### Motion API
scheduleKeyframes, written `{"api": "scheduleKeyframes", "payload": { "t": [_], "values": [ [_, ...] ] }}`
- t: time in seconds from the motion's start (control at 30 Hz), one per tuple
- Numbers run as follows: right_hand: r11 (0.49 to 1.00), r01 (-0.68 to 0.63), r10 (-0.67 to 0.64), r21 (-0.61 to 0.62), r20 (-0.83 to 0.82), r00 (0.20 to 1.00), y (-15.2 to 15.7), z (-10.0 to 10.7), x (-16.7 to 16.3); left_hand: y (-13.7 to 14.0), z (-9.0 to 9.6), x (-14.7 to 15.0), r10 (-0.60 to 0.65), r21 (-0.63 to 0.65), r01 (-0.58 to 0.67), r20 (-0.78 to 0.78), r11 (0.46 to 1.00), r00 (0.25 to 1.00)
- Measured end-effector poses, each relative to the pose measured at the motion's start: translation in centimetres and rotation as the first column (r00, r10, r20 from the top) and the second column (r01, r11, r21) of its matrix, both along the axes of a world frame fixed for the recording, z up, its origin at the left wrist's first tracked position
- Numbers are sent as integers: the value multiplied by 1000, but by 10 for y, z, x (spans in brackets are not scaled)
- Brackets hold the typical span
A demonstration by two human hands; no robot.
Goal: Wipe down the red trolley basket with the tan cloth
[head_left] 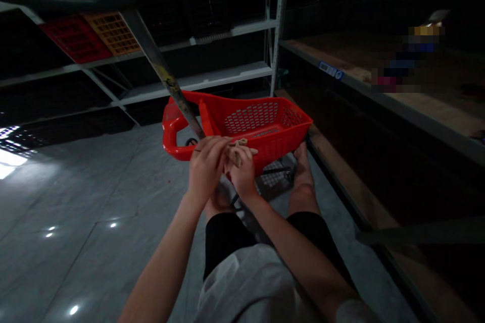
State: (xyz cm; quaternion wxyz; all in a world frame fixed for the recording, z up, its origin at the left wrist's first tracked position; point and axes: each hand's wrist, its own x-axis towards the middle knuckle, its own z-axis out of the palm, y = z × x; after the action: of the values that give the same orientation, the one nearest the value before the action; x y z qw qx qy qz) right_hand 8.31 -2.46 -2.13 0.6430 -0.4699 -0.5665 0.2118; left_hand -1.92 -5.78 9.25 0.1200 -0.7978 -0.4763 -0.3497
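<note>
My left hand (206, 164) and my right hand (242, 171) are close together in front of me, just above my knees. Between their fingers they hold a short piece of pale cord or strip (242, 147), which lies against a dark metal pole (162, 68) that slants up to the upper left. My left hand's fingers curl around the pole where the cord sits. Right behind the hands a red plastic basket (273, 126) with perforated walls lies tilted on a small wheeled frame (278, 176).
Grey metal shelving (212, 78) runs along the back, with red and orange crates (94, 35) on an upper shelf. A wooden-decked rack (379, 91) stands close on the right. Glossy grey floor tiles (76, 197) spread to the left. My bare foot (303, 161) rests beside the basket.
</note>
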Motion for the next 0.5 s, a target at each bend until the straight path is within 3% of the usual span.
{"api": "scheduleKeyframes", "payload": {
  "t": [0.07,0.13,0.2,0.27,0.33,0.4,0.5],
  "values": [
    [1000,24,-24,-4,-18,1000,8,3,18,-8,10,-27,184,112,-198,122,974,975],
    [989,138,-142,-49,-67,988,29,-2,51,-9,16,-48,300,137,-325,173,936,938],
    [949,283,-299,-142,-115,947,50,-9,80,-4,18,-58,343,70,-350,90,934,935],
    [921,345,-369,-182,-118,922,59,-9,91,1,18,-57,356,0,-357,-34,934,934],
    [948,293,-305,-127,-88,948,49,0,76,6,17,-52,376,-7,-377,-83,926,923],
    [988,152,-152,-22,-31,988,24,15,43,9,15,-47,375,25,-374,-68,927,925],
    [995,-20,10,96,97,995,-16,41,-11,11,12,-47,334,78,-328,-75,941,940]
  ]
}}
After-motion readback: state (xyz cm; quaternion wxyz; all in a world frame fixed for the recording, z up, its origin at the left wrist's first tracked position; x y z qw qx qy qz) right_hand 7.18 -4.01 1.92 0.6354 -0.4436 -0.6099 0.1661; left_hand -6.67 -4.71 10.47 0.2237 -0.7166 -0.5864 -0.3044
